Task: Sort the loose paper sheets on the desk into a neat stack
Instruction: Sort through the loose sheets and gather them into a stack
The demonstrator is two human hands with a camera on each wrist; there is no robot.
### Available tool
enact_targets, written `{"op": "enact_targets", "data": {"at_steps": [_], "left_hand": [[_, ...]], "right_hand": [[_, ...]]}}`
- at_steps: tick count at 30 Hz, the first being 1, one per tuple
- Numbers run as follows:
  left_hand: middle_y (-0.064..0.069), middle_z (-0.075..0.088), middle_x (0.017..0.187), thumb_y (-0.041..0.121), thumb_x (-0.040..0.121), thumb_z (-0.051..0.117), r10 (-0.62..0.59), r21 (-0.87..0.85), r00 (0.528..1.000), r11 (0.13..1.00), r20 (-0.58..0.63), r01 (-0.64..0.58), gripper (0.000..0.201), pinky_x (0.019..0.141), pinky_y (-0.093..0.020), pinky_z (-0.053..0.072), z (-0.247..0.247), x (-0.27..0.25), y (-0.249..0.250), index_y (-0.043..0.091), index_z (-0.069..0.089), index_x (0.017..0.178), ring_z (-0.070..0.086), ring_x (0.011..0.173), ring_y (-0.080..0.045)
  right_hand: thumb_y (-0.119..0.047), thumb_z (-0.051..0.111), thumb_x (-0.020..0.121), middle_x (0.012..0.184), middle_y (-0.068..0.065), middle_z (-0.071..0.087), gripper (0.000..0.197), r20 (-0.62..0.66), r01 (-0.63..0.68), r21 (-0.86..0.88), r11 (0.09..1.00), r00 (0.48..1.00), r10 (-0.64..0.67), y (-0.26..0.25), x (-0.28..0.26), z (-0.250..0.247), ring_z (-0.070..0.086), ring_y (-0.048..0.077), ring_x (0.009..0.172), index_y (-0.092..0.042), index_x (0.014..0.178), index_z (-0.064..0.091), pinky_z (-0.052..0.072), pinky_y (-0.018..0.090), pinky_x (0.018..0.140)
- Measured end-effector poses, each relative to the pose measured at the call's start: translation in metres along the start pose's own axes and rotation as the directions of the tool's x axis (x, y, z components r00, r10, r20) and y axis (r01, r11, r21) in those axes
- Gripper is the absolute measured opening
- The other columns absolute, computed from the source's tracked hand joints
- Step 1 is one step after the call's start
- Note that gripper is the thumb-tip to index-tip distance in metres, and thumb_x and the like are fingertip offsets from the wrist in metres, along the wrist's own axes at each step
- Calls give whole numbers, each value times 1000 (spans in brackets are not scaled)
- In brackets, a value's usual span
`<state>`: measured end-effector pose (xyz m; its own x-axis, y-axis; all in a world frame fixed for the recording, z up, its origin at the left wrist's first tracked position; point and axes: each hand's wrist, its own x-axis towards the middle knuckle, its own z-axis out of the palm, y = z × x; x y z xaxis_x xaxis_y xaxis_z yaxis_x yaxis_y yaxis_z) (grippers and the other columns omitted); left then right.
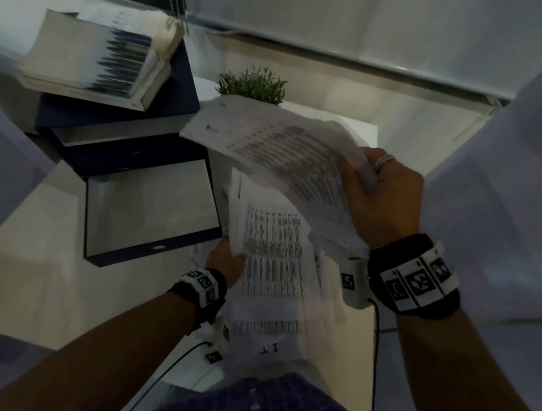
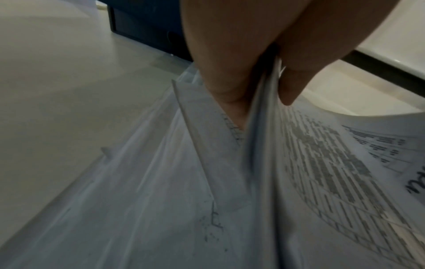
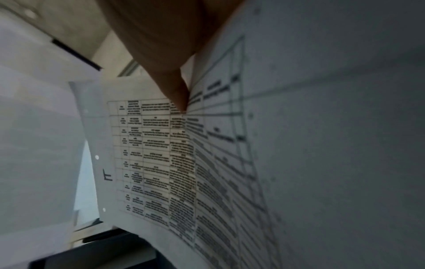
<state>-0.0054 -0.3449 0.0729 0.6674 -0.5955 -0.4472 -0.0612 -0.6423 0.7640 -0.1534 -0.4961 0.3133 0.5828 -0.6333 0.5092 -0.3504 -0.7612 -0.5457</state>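
Observation:
A pile of printed paper sheets (image 1: 273,268) with tables of text lies on the white desk (image 1: 41,280) in front of me. My left hand (image 1: 227,258) grips the left edge of the pile; in the left wrist view its thumb and fingers (image 2: 230,76) pinch several sheets (image 2: 322,163). My right hand (image 1: 379,196) is raised and holds a bundle of sheets (image 1: 279,145) by its right edge, lifted and tilted above the pile. In the right wrist view a fingertip (image 3: 177,94) presses on the printed sheet (image 3: 161,163).
A dark blue open box (image 1: 150,208) with its lid up stands left of the papers. Behind it, a thick stack of paper (image 1: 98,57) rests on a dark blue box. A small green plant (image 1: 252,83) stands behind the papers. A cable (image 1: 165,371) runs from the left wrist.

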Motion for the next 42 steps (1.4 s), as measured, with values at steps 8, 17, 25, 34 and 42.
{"op": "enact_targets", "data": {"at_steps": [8, 17, 25, 34, 42], "left_hand": [[-16, 55, 136, 8, 100, 46, 11, -111, 992, 994, 122, 2, 39, 104, -33, 38, -11, 6, -15, 4, 48, 138, 52, 124, -31], [-9, 63, 122, 37, 103, 38, -84, -518, 961, 828, 265, 215, 31, 101, -42, 48, -18, -6, -11, 21, 56, 122, 59, 112, -26], [-9, 60, 130, 57, 96, 40, -159, -548, 966, 799, 202, 246, 61, 107, -41, 44, -8, 10, -16, 13, 50, 137, 58, 117, -27], [-11, 60, 129, 23, 97, 54, -27, -159, 997, 987, -78, 15, 41, 103, -35, 45, 16, 17, -18, 9, 50, 135, 57, 117, -27], [2, 70, 113, 21, 95, 60, 306, -441, 952, 855, 1, -275, 26, 88, -22, 55, -39, -38, 61, 21, 61, 121, 67, 101, -10]], "right_hand": [[-31, 66, 90, 71, -7, 60, 16, -69, -158, 193, 968, 982, 174, 15, 10, 9, 55, 0, 71, -15, 89, 68, 38, 13, 56], [-23, 67, 88, 78, 8, 62, 19, 130, -501, 107, 859, 863, 487, 90, 5, 51, 57, 16, 68, -4, 89, 66, 34, 6, 45], [-18, 62, 92, 142, 17, 47, 65, 443, -738, -206, 643, 515, 734, 149, -65, 154, 48, 36, 127, -8, 147, 29, 41, 39, 106], [-32, 70, 83, 152, 13, 35, 94, 515, -651, -241, 720, 543, 663, 159, -107, 182, 37, 34, 136, -15, 154, 11, 35, 47, 112], [-58, 85, 52, 137, 3, 54, 102, 473, -777, 284, 562, 623, 623, 144, -72, 113, 57, 27, 119, -22, 138, 43, 52, 48, 96]]}}
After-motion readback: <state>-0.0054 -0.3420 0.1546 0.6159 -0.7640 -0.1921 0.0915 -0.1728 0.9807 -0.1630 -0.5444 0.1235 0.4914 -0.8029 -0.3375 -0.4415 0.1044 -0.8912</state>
